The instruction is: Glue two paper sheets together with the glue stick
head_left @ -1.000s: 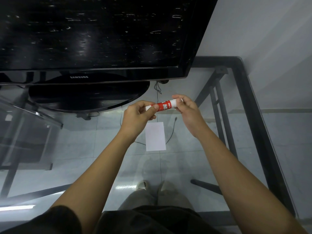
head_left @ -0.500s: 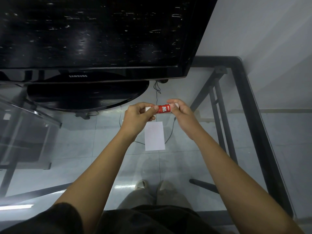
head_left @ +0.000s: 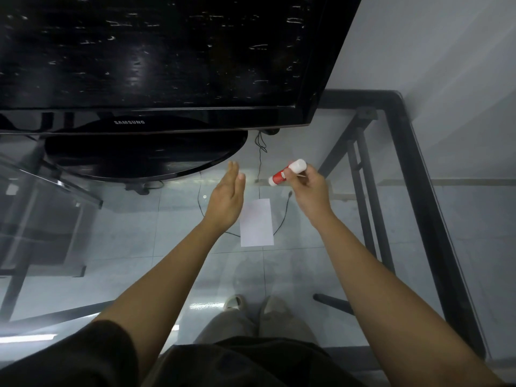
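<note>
A red and white glue stick (head_left: 284, 172) is held in my right hand (head_left: 306, 189) above the glass table, tilted, with its white end up and to the right. My left hand (head_left: 226, 194) is flat and open, holding nothing, just left of the glue stick and apart from it. A small white paper sheet (head_left: 257, 222) lies flat on the glass between and below my two hands. Whether it is one sheet or two stacked I cannot tell.
A black television (head_left: 156, 60) on an oval black stand (head_left: 145, 160) fills the back of the glass table (head_left: 418, 169), which has a black metal frame. Thin cables (head_left: 259, 152) run under the glass. My legs and shoes show below.
Both hands held the glue stick before. My left hand has let go and opened flat, moving slightly left. My right hand keeps the stick and has tilted it up to the right.
</note>
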